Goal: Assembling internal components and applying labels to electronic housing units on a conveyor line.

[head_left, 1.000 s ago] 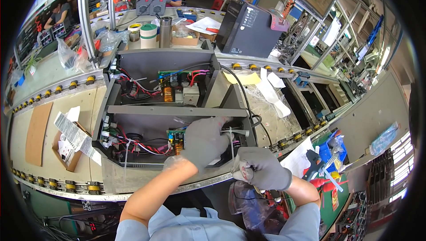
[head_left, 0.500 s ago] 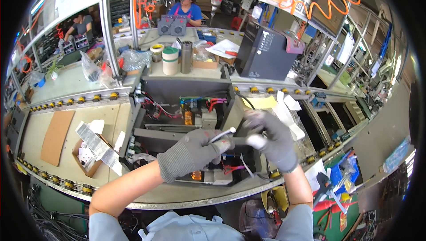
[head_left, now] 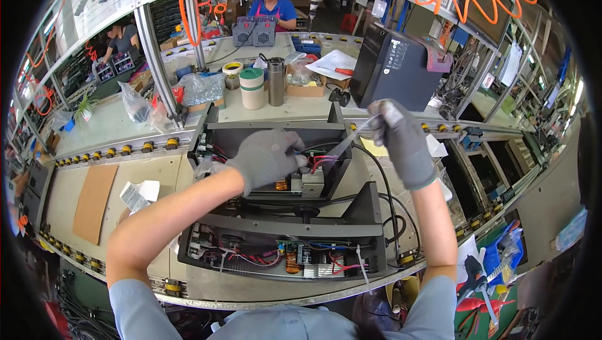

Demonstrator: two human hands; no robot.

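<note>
Left hand (head_left: 268,157) and right hand (head_left: 401,142) both wear grey knit gloves (head_left: 411,158), ribbed at the cuffs (head_left: 249,181). Whitish patches mark the right glove's fingertips (head_left: 390,111). Shirt (head_left: 282,326) is light blue; its short sleeves (head_left: 141,308) leave the forearms (head_left: 179,211) bare.

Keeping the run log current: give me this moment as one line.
left hand: gloved, over far chassis, near red wires | right hand: gloved, raised, pinching pale strip | near chassis: open, wiring exposed
</note>
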